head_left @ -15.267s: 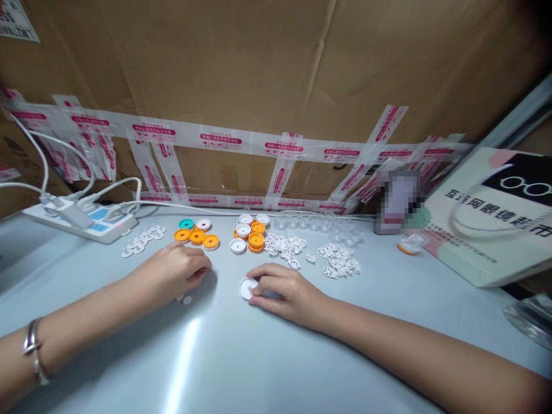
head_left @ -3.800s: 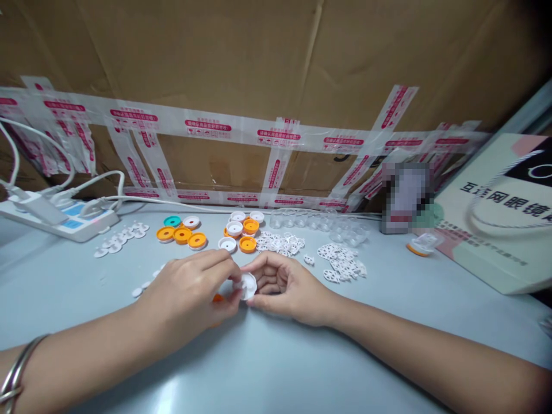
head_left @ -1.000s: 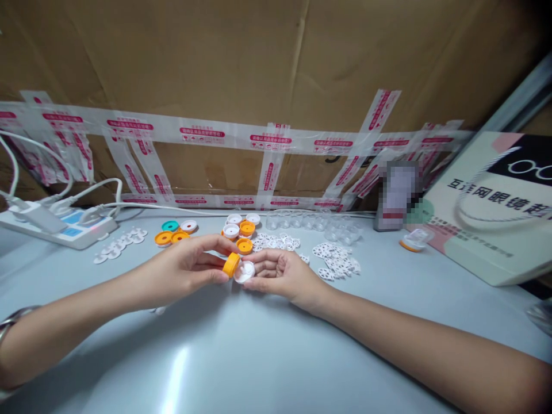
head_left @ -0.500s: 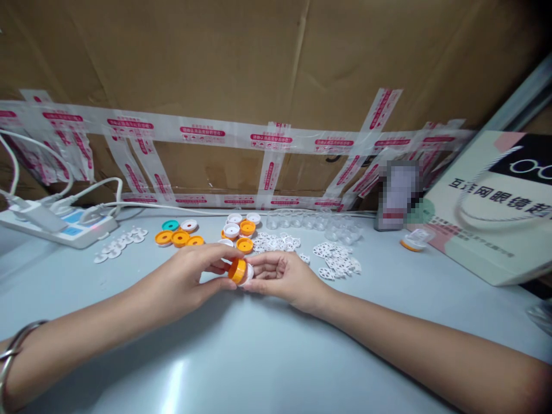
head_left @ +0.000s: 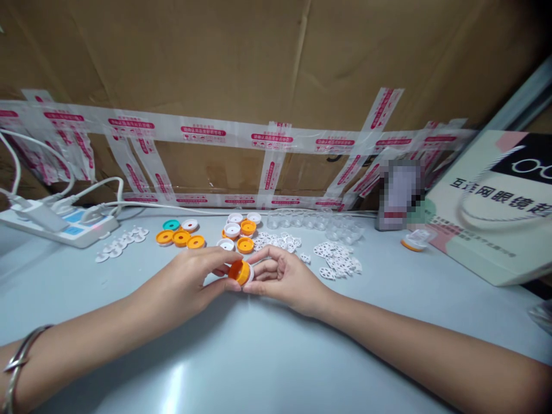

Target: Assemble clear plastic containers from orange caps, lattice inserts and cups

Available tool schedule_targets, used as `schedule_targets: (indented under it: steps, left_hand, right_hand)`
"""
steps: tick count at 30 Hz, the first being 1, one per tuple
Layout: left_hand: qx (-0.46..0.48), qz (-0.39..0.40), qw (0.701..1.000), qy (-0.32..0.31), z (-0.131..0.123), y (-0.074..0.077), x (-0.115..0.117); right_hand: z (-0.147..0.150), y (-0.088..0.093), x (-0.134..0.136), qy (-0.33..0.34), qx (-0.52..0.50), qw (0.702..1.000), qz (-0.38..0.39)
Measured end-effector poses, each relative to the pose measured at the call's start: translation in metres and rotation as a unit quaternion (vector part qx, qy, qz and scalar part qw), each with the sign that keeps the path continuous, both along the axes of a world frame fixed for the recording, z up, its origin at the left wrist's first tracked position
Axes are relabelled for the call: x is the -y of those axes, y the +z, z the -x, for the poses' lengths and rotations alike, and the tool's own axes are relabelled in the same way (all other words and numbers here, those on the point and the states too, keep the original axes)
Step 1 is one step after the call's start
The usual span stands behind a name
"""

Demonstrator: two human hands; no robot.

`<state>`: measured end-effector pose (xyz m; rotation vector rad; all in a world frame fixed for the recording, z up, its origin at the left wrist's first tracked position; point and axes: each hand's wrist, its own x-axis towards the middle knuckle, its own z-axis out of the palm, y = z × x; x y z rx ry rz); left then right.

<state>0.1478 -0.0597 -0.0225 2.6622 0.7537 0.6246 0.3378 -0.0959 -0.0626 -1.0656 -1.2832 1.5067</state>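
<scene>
My left hand [head_left: 195,277] pinches an orange round plastic cap [head_left: 239,273] between thumb and fingertips, its hollow side tipped toward me. A white round plastic part [head_left: 250,275] sits against the cap's right side. The thumb and fingers of my right hand [head_left: 290,280] are closed on this white part, which they partly hide. Both hands meet just above the table. Behind them lie loose orange caps [head_left: 245,245] and white caps [head_left: 232,230], some stacked.
White cut-out pieces [head_left: 338,260] lie in piles, with clear plastic cups [head_left: 297,219] behind. Flat white parts [head_left: 122,244] and a power strip [head_left: 64,224] are at left. At right stand a blurred-out object [head_left: 399,195], an orange-based clear piece [head_left: 417,238] and a printed bag [head_left: 491,213].
The orange cap and the white part have come closer together, and the gap between them has narrowed. The cap has turned slightly, showing more of its inside. Both hands keep their grip.
</scene>
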Motion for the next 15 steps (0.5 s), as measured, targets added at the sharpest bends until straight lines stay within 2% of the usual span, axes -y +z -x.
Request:
schedule_targets:
  steps: [10, 15]
  left_hand:
    - [-0.030, -0.024, 0.999, 0.010, 0.0008, -0.0018, 0.0030]
    - [-0.025, -0.047, 0.999, -0.005, 0.0001, -0.0027, 0.0037]
  right_hand:
    - [0.0020, -0.0001, 0.0011, -0.007, 0.011, 1.000, 0.011]
    - [0.0017, 0.0006, 0.0011, -0.009, -0.007, 1.000, 0.022]
